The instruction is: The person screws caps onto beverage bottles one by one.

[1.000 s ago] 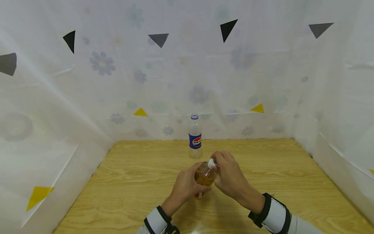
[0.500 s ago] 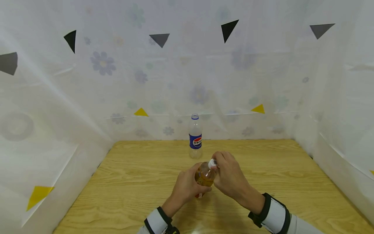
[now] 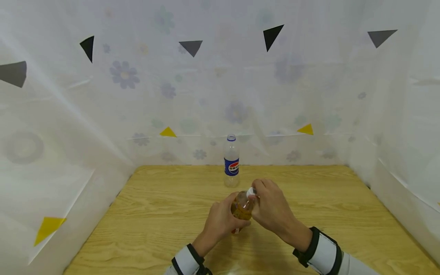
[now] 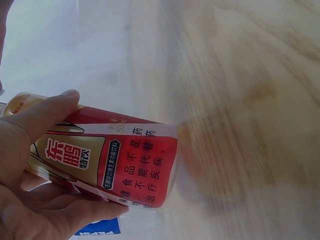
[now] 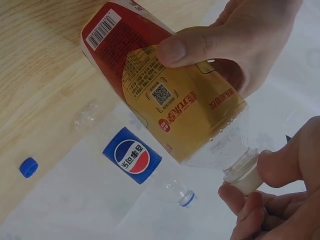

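My left hand [image 3: 220,217] grips a clear drink bottle [image 5: 175,95] with a red and gold label around its body. The bottle is tilted, its neck leaning towards my right hand [image 3: 273,210]. Thumb and fingers of that right hand pinch the white cap [image 5: 248,179] at the neck. Below the cap, the clear shoulder and part of the threaded neck show in the right wrist view. Behind the hands stands an uncapped clear Pepsi bottle [image 3: 232,166] with a blue label. The left wrist view shows the held bottle's base [image 4: 167,172] close over the table.
A loose blue cap [image 5: 28,167] lies on the wooden table [image 3: 165,202], visible in the right wrist view. White patterned sheeting [image 3: 206,91] encloses the table at the back and sides, with black, grey and yellow triangles on it.
The head view has shifted slightly, so the scene sits a little further right. Both hands keep their hold on the bottle and its cap, with hardly any visible movement.
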Action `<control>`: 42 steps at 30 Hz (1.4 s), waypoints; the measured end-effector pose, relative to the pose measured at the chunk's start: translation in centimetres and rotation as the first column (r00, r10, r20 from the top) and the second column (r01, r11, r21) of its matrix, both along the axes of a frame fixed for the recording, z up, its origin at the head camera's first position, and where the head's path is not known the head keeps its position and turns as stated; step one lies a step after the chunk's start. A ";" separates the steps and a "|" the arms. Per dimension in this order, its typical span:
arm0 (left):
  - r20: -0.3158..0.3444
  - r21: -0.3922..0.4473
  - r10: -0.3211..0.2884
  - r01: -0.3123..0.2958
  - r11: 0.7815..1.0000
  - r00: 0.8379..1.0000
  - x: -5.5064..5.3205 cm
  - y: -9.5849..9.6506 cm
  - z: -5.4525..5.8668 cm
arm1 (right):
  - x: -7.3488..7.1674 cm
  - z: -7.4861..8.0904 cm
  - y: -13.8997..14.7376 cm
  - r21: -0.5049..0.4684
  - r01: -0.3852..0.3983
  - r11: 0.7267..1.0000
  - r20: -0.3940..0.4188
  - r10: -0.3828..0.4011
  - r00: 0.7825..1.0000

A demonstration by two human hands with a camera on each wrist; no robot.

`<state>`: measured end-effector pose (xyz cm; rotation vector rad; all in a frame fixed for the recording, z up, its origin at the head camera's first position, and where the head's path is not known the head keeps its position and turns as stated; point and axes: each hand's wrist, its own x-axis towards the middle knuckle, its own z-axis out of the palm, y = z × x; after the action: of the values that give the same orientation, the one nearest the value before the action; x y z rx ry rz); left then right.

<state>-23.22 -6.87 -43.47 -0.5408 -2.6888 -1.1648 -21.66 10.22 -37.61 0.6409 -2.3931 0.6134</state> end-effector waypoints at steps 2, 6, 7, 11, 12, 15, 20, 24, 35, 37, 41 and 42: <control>-0.008 -0.003 0.003 -0.003 1.000 1.000 0.0 0.1 0.0 | -0.1 0.0 0.0 0.005 0.003 1.000 -0.010 -0.003 1.000; -0.020 -0.007 0.014 -0.014 1.000 1.000 0.0 0.2 0.0 | -0.3 0.2 0.1 0.016 -0.001 1.000 -0.038 0.002 0.999; -0.022 -0.007 0.016 -0.016 1.000 1.000 0.0 0.2 0.1 | -0.4 0.2 0.1 0.020 -0.003 1.000 -0.044 0.004 0.999; -0.017 -0.007 0.023 -0.023 1.000 1.000 0.0 0.3 0.1 | -0.4 0.4 0.2 0.030 -0.007 1.000 -0.045 0.008 0.999; -0.016 -0.007 0.023 -0.023 1.000 1.000 0.0 0.3 0.2 | -0.4 0.4 0.2 0.032 -0.007 0.999 -0.038 0.008 0.999; -0.010 -0.003 0.019 -0.019 1.000 1.000 0.1 0.2 0.2 | -0.4 0.5 0.3 0.039 -0.006 0.999 -0.014 0.006 1.000; 0.009 0.000 0.020 -0.020 1.000 1.000 0.1 0.1 0.2 | -0.5 0.4 0.4 0.049 -0.010 0.999 0.007 0.010 1.000; 0.031 0.002 0.019 -0.019 1.000 0.999 0.1 0.1 0.3 | -0.5 0.4 0.6 0.045 -0.015 0.999 0.023 0.014 1.000; 0.030 -0.010 0.014 -0.014 1.000 0.999 0.0 0.0 0.4 | 0.0 1.1 0.6 -0.021 -0.061 0.998 0.159 0.063 0.985; 0.030 -0.012 0.014 -0.014 1.000 0.999 0.0 0.0 0.4 | -0.1 1.2 0.5 -0.031 -0.076 0.997 0.162 0.080 0.984; 0.036 -0.009 0.011 -0.010 1.000 0.999 -0.1 0.0 0.5 | -0.1 1.3 0.6 -0.038 -0.088 0.995 0.166 0.093 0.982; 0.041 -0.009 0.011 -0.010 1.000 0.999 -0.1 0.0 0.5 | -0.1 1.3 0.6 -0.036 -0.089 0.995 0.172 0.094 0.980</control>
<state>-23.27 -6.91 -42.99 -0.5087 -2.7291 -1.1746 -21.74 10.87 -36.34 0.7154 -2.5217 0.7697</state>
